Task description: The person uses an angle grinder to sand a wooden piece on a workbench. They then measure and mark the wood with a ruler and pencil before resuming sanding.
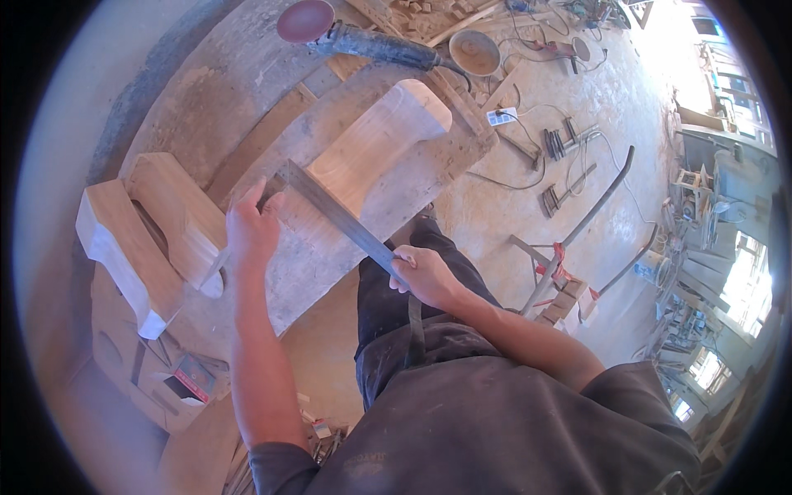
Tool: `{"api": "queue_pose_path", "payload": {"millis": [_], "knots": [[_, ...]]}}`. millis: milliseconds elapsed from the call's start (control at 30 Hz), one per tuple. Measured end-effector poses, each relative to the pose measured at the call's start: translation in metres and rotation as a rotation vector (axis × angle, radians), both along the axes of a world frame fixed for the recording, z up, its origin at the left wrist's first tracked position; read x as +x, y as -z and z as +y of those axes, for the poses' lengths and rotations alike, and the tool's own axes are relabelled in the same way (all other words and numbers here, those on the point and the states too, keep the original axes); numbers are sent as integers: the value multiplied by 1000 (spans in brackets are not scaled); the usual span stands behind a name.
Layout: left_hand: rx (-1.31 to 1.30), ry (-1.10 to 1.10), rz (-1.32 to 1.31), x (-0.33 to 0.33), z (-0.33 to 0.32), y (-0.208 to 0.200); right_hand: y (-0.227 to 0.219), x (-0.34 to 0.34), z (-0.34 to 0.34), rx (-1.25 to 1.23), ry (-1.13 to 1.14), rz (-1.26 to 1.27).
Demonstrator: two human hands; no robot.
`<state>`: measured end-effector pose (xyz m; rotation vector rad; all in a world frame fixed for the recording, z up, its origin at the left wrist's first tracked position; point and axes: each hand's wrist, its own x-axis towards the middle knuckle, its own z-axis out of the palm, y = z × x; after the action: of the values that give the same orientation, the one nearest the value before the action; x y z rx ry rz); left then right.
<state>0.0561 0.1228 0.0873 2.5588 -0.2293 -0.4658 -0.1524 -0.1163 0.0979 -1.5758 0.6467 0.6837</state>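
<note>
A long, flat metal file (342, 221) lies slantwise across the near end of a pale, shaped wooden block (375, 140). My left hand (254, 223) pinches the file's far-left end between thumb and fingers. The other end sits in my right hand (422, 275), its fingers wrapped round it close to my waist. The block rests on a dusty workbench (318, 276), its far end flared and rounded. To the left of my left hand stand two similar shaped wooden blocks, one at the outer left (124, 247) and one beside it (177, 214).
An angle grinder (375, 45) with a reddish disc lies at the bench's far side, near a round dish (474, 54). On the floor to the right are a white power strip (502, 116), cords and a long-handled clamp (577, 231). A small box (191, 379) lies lower left.
</note>
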Motion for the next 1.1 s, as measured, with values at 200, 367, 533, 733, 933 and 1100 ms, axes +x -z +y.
{"api": "queue_pose_path", "payload": {"millis": [200,367,533,733,933,1100], "knots": [[27,47,70,3,-4,-18,-9,-4,-7,-86,-49,-10],[23,17,90,-8,-6,-19,-15,-2,-19,-223,23,-121],[13,-69,84,-17,-9,-20,-12,7,-26,-263,55,-269],[13,-39,14,-21,-10,-18,-29,15,-31,-173,141,-351],[-24,-13,-55,-26,-8,-16,-32,21,-43,-141,91,-397],[-29,-63,-16,-27,-12,-20,-41,41,-38,-186,74,-619]]}}
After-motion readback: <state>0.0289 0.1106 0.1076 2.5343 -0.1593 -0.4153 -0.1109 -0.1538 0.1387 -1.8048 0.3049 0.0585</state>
